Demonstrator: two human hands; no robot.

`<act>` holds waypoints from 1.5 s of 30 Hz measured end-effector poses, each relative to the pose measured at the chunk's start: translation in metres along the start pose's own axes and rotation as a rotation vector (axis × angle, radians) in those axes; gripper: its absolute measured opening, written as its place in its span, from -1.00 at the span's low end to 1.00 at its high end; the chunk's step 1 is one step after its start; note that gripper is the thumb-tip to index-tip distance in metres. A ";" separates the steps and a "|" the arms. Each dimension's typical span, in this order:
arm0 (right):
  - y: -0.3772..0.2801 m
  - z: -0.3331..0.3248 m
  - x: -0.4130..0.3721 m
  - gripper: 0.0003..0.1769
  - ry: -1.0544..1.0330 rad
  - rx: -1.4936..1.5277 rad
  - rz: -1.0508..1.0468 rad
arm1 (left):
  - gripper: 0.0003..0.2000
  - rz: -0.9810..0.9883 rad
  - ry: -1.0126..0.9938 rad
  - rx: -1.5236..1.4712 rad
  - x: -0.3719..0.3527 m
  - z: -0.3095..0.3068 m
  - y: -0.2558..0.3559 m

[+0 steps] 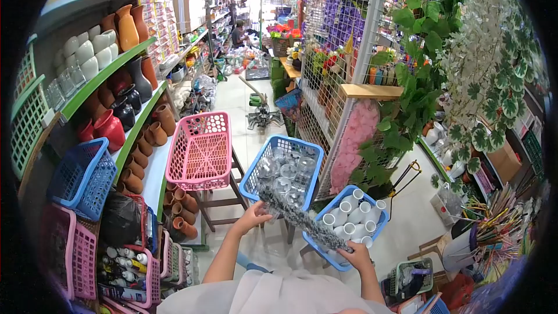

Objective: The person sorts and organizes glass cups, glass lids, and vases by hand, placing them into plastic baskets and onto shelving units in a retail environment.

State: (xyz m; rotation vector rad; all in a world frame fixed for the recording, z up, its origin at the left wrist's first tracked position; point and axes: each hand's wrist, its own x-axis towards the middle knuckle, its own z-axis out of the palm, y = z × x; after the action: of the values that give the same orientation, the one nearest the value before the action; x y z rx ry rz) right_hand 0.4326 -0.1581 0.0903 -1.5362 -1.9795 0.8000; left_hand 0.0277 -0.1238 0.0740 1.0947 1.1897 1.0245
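A grey, fluffy duster point(308, 221) slants across in front of me, over the near rims of two blue baskets. My right hand point(358, 256) is closed round its lower right end. At the upper left end, my left hand point(254, 218) pinches the duster between thumb and fingers. Beneath and beyond it, a blue basket point(318, 160) holds several clear glass vessels point(289, 170). To the right, another blue basket point(381, 224) is filled with several white vases point(356, 216), their mouths facing up. The duster hides part of both baskets.
A pink basket point(200, 119) rests on a wooden stool point(216, 212) to the left. Shelves of clay pots point(157, 134) and vases line the left side. A wire mesh rack point(337, 52) with artificial flowers stands right of the aisle. A person point(238, 34) is far back.
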 end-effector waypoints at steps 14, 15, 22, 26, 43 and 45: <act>-0.014 0.030 0.010 -0.61 -0.125 0.193 0.067 | -0.15 0.363 0.113 -0.930 -0.018 0.002 0.021; -0.015 0.033 0.009 -0.61 -0.149 0.220 0.077 | -0.15 0.366 0.117 -0.926 -0.017 -0.002 0.021; -0.023 0.048 0.013 -0.58 -0.155 0.138 0.092 | -0.29 0.437 0.226 -1.080 -0.001 -0.033 -0.011; -0.004 0.063 0.022 -0.57 -0.059 0.119 0.002 | -0.26 0.479 0.234 -0.968 -0.010 -0.012 0.017; -0.026 0.068 0.026 -0.63 0.054 0.050 -0.115 | -0.14 0.221 0.203 -0.711 0.003 -0.017 0.015; -0.029 0.066 0.023 -0.63 -0.010 0.013 -0.181 | -0.09 0.304 0.084 -0.717 0.006 -0.015 0.012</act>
State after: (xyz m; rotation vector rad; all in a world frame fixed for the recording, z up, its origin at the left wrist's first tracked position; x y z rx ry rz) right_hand 0.3610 -0.1504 0.0653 -1.3249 -2.0807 0.7455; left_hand 0.0134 -0.1144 0.0842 0.6659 0.6258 1.5849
